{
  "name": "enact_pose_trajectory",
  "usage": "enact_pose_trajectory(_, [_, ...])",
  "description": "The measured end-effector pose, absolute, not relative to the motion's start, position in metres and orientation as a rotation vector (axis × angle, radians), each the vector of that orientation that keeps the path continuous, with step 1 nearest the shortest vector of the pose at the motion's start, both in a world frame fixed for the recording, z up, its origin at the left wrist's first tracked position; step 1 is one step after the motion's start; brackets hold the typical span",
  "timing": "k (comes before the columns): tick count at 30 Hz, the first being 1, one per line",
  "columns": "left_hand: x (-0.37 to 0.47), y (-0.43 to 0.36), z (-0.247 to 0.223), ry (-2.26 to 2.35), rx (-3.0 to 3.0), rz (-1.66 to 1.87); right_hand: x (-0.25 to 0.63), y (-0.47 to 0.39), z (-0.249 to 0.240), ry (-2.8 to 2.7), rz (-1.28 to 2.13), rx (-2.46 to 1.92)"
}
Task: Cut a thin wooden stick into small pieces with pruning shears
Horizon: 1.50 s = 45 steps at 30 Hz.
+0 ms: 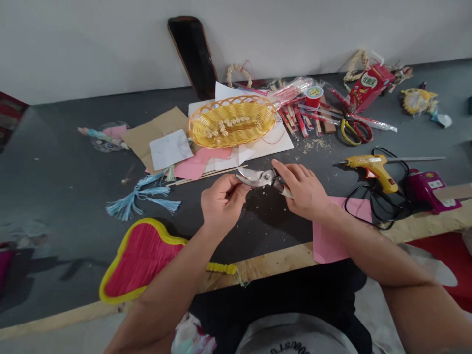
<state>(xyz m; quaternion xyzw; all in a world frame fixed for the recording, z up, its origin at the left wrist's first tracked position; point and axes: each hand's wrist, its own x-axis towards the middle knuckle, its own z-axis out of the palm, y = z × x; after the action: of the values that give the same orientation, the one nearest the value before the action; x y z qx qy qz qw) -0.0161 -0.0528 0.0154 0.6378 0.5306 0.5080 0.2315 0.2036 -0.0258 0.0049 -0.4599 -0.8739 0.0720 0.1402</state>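
Observation:
My right hand (304,189) is wrapped round the handles of metal pruning shears (258,177), whose blades point left. My left hand (223,199) is closed in a pinch right at the blade tips; what it holds is too small to make out. Behind both hands sits a yellow woven basket (236,140) with small pale pieces inside. A pink sheet (326,241) lies under my right forearm. Small pale crumbs are scattered on the dark table (273,223) below the shears.
At the left are a red fan with yellow edging (147,255) and blue tassels (142,196). To the right lie a yellow glue gun (383,172) with a looping black cable, scissors (356,132) and a red box (370,86). A phone (193,56) leans against the wall.

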Motion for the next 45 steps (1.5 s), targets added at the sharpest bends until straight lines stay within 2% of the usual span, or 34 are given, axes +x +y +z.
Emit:
enact_pose_trajectory(19, [-0.018,-0.059,0.019,1.438,1.687,1.295,0.204,-0.029,0.008,-2.552,0.247,-1.324])
enact_pose_trajectory(27, [-0.015,-0.052,0.015,1.456,1.672,1.399,0.201,-0.027,0.008,-2.519,0.232,-1.407])
enact_pose_trajectory(40, [-0.016,-0.06,0.024,1.453,1.72,1.343,0.208,-0.027,0.014,-2.588,0.189,-1.302])
enact_pose_trajectory(45, [-0.016,-0.062,0.028,1.405,1.609,1.327,0.209,-0.024,0.006,-2.43,0.277,-1.151])
